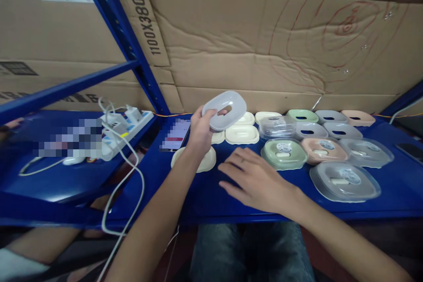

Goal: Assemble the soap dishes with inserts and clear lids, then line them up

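1. Blue metal shelf (380,194): pastel soap dishes crowd its back edge and right side.
2. Right hand (256,180), fingers spread, lies flat near the front edge.
3. Left hand (201,130) pinches a translucent white oval plastic lid (224,110), raised above the shelf, up-left of the right hand; a firm rim grip seems wise.

Head-worn view, down over blue shelf (205,194)
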`<move>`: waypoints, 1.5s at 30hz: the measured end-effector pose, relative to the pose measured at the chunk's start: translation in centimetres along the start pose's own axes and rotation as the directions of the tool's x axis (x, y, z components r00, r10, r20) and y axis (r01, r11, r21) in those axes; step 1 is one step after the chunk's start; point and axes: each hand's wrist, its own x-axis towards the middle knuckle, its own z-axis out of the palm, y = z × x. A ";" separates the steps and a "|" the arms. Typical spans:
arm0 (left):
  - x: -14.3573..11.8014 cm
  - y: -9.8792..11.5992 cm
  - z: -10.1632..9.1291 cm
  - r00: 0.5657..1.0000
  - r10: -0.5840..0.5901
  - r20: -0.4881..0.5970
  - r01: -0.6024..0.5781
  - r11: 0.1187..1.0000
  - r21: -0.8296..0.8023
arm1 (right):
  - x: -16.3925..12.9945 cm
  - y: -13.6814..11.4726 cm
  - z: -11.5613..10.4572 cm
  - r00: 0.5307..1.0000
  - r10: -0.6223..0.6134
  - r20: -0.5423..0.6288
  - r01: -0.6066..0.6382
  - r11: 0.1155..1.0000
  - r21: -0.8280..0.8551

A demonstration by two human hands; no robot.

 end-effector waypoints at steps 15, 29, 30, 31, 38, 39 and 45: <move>1.0 0.4 -1.1 0.999 0.004 -0.043 -0.002 0.999 0.043 | -0.6 2.6 4.1 0.978 0.047 0.201 -0.058 0.997 0.048; 0.9 2.5 -2.0 0.990 0.093 0.105 -0.092 0.996 -0.019 | -1.0 5.3 1.0 0.947 0.298 -0.121 -0.262 0.933 0.247; 0.8 2.6 -1.8 0.987 0.096 0.129 -0.095 0.995 -0.015 | -1.1 5.8 0.8 0.932 0.322 -0.164 -0.279 0.929 0.241; 0.7 2.7 -1.7 0.982 0.094 0.162 -0.093 0.996 -0.009 | -1.1 6.3 0.7 0.918 0.338 -0.207 -0.288 0.928 0.237; 0.0 1.3 -1.3 0.925 -0.148 0.349 0.132 0.989 0.071 | -1.0 7.9 0.6 0.810 0.371 -0.454 -0.234 0.914 0.331; 0.0 1.0 -1.3 0.920 -0.183 0.348 0.162 0.983 0.089 | -0.9 8.0 0.6 0.784 0.406 -0.470 -0.234 0.894 0.383; -0.3 -1.3 -0.9 0.936 -0.181 0.301 0.155 0.982 0.108 | -0.2 8.1 1.2 0.683 0.622 -0.382 -0.148 0.631 0.761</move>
